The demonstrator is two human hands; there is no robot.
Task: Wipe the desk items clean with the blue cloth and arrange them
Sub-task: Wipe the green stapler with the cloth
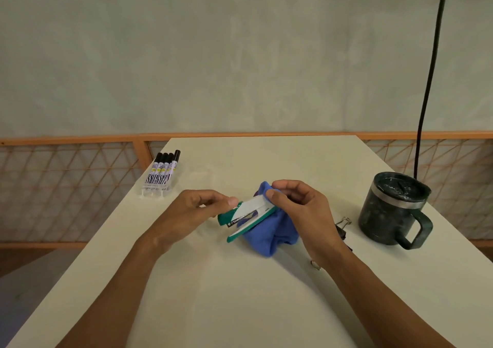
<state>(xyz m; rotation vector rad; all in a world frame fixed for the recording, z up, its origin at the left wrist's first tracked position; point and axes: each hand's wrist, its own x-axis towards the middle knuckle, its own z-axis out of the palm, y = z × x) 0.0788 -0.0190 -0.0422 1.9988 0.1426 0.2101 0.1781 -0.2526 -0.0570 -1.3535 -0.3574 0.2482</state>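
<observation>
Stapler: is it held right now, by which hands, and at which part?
The left hand pinches the stapler by its green left end. The right hand pinches its right end, thumb on the white top, with the blue cloth bunched underneath.

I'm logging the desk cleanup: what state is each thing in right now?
stapler: held above the desk, hinged partly open.
blue cloth: bunched, pressed against the stapler.
left hand: pinches the stapler's end.
right hand: grips the blue cloth on the stapler.
markers: capped, side by side in a clear pack.
mug: upright, lid on.
binder clip: lying on the desk, partly hidden.
</observation>
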